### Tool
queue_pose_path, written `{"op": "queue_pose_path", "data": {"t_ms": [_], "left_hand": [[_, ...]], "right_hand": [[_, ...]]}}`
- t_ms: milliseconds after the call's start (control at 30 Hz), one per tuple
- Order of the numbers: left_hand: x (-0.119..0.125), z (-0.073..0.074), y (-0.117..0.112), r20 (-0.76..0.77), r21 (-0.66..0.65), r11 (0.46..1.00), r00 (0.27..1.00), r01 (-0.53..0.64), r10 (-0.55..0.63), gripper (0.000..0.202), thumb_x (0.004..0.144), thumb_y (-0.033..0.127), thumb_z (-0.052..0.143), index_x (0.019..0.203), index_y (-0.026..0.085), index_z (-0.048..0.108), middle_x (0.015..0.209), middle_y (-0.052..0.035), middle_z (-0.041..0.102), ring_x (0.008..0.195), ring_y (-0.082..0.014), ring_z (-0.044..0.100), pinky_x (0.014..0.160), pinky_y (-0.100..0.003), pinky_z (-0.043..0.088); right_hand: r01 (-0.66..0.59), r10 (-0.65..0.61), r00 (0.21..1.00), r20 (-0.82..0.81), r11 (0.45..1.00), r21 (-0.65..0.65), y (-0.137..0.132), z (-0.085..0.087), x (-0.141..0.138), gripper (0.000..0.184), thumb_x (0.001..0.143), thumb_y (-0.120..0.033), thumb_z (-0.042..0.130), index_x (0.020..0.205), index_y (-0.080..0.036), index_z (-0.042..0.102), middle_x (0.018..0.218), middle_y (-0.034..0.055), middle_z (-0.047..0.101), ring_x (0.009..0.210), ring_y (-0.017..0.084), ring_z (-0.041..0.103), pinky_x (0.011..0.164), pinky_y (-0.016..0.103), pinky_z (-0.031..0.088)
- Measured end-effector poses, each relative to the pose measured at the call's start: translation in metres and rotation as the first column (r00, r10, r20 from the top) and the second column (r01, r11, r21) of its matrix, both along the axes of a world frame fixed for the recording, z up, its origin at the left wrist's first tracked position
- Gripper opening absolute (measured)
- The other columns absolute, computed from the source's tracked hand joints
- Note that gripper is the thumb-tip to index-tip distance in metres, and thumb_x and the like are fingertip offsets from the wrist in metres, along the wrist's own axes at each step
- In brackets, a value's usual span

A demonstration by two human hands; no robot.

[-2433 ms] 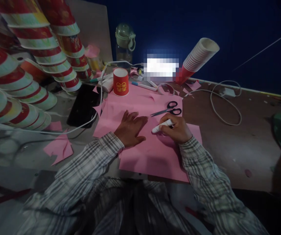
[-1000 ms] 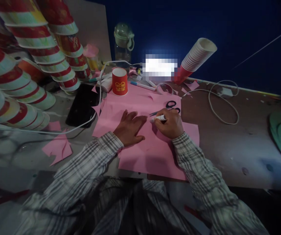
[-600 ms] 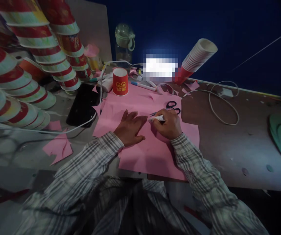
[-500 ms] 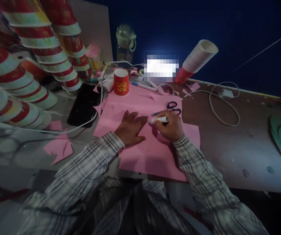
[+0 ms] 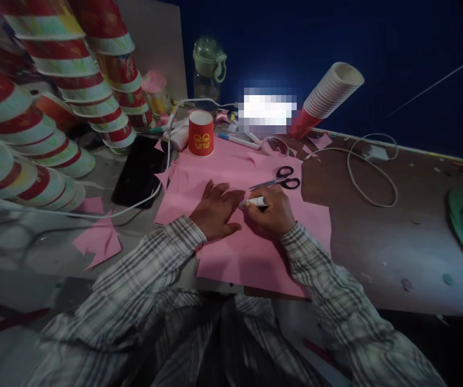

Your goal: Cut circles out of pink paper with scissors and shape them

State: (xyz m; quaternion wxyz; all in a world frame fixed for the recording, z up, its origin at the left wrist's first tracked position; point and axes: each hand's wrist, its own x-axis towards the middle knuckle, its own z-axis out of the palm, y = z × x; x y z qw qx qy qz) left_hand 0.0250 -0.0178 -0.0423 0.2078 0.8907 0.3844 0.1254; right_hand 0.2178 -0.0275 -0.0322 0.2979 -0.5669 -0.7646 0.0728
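Note:
My left hand [image 5: 217,210] lies flat with spread fingers on the pink paper [image 5: 255,263]. Beside it, my right hand [image 5: 270,210] is closed round a white marker [image 5: 256,202], whose front end points toward the fingertips of my left hand. I cannot make out whether the marker's tip touches the sheet. Just beyond the right hand rest scissors [image 5: 282,178] with black handles, blades pointing left. A red paper cup [image 5: 201,134] with gold print stands at the far edge of the paper.
Tall stacks of red and white cups [image 5: 82,70] stand at the left by a black phone [image 5: 138,172]. Behind are a water bottle [image 5: 209,64] and a leaning cup stack [image 5: 328,97]. Pink scraps [image 5: 99,241] lie left; a white cable [image 5: 392,185] loops at right.
My right hand has shifted slightly left with the marker, closer to the left hand's fingertips. The left hand stays flat in the same place on the paper.

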Motion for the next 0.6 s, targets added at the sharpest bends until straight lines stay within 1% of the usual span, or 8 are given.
{"op": "queue_pose_path", "data": {"t_ms": [100, 167, 267, 333, 433, 500, 567, 600], "left_hand": [[0.0, 0.0, 0.0, 0.0, -0.002, 1.0, 1.0, -0.01, 0.01, 0.076, 0.073, 0.045, 0.069, 0.139, 0.018, 0.042, 0.14, -0.0127, 0.049, 0.135, -0.0354, 0.032, 0.115, -0.059, 0.008], [0.0, 0.0, 0.0, -0.003, -0.007, 1.0, 1.0, -0.007, 0.007, 0.076, 0.073, 0.045, 0.069, 0.139, 0.018, 0.042, 0.141, -0.0126, 0.048, 0.135, -0.0352, 0.031, 0.115, -0.058, 0.008], [0.0, 0.0, 0.0, -0.006, -0.005, 1.0, 1.0, 0.0, 0.0, 0.075, 0.074, 0.045, 0.069, 0.139, 0.019, 0.042, 0.141, -0.0118, 0.049, 0.135, -0.0353, 0.031, 0.115, -0.059, 0.007], [0.0, -0.001, 0.0, -0.002, 0.003, 1.0, 1.0, 0.001, -0.001, 0.075, 0.074, 0.044, 0.069, 0.139, 0.019, 0.042, 0.141, -0.0114, 0.048, 0.135, -0.0355, 0.032, 0.115, -0.059, 0.007], [0.0, 0.0, 0.0, 0.0, 0.009, 1.0, 1.0, -0.007, 0.007, 0.075, 0.074, 0.044, 0.069, 0.139, 0.018, 0.042, 0.14, -0.012, 0.048, 0.135, -0.0356, 0.032, 0.115, -0.059, 0.008], [0.0, 0.0, -0.001, 0.001, 0.004, 1.0, 1.0, -0.006, 0.006, 0.075, 0.074, 0.044, 0.069, 0.139, 0.018, 0.042, 0.14, -0.0122, 0.049, 0.135, -0.0355, 0.032, 0.115, -0.059, 0.008], [0.001, 0.0, -0.001, 0.002, 0.001, 1.0, 1.0, -0.002, 0.002, 0.076, 0.074, 0.043, 0.069, 0.14, 0.018, 0.041, 0.14, -0.0119, 0.05, 0.136, -0.0355, 0.032, 0.116, -0.059, 0.007], [0.001, 0.0, -0.001, 0.002, -0.001, 1.0, 1.0, -0.001, 0.001, 0.076, 0.074, 0.043, 0.07, 0.14, 0.018, 0.041, 0.14, -0.0119, 0.049, 0.136, -0.0356, 0.031, 0.116, -0.059, 0.007]], "right_hand": [[0.031, -0.033, 0.998, 0.048, 0.999, 0.031, 0.002, -0.001, 0.0, 0.008, 0.073, -0.03, 0.06, 0.072, -0.022, 0.06, 0.064, 0.0047, 0.065, 0.064, 0.022, 0.054, 0.072, 0.037, 0.043], [0.054, -0.056, 0.998, 0.04, 0.998, 0.033, 0.003, 0.0, 0.002, 0.009, 0.074, -0.031, 0.059, 0.074, -0.022, 0.061, 0.065, 0.0053, 0.065, 0.064, 0.022, 0.054, 0.072, 0.037, 0.043], [0.011, -0.011, 1.0, -0.02, 1.0, -0.002, 0.001, 0.001, 0.002, 0.01, 0.074, -0.031, 0.059, 0.074, -0.021, 0.061, 0.068, 0.0056, 0.066, 0.064, 0.022, 0.055, 0.071, 0.037, 0.043], [-0.027, 0.027, 0.999, -0.024, 1.0, -0.009, 0.0, 0.001, 0.0, 0.009, 0.073, -0.03, 0.059, 0.073, -0.021, 0.061, 0.068, 0.006, 0.066, 0.065, 0.022, 0.055, 0.072, 0.038, 0.044], [0.004, -0.004, 1.0, 0.005, 1.0, 0.025, 0.002, 0.0, 0.001, 0.01, 0.072, -0.03, 0.06, 0.071, -0.02, 0.061, 0.067, 0.0071, 0.065, 0.068, 0.024, 0.056, 0.072, 0.04, 0.044], [0.055, -0.053, 0.997, -0.054, 0.998, 0.031, 0.003, -0.001, 0.006, 0.01, 0.072, -0.03, 0.061, 0.071, -0.02, 0.061, 0.066, 0.0063, 0.064, 0.067, 0.023, 0.056, 0.069, 0.039, 0.044], [0.098, -0.092, 0.975, -0.203, 0.995, 0.02, 0.004, -0.001, 0.014, 0.01, 0.073, -0.029, 0.062, 0.072, -0.02, 0.061, 0.066, 0.0038, 0.062, 0.063, 0.019, 0.054, 0.063, 0.034, 0.044], [0.113, -0.104, 0.95, -0.294, 0.993, 0.016, 0.004, 0.0, 0.018, 0.009, 0.074, -0.028, 0.062, 0.073, -0.019, 0.06, 0.065, 0.0022, 0.061, 0.059, 0.017, 0.053, 0.058, 0.032, 0.042]]}}
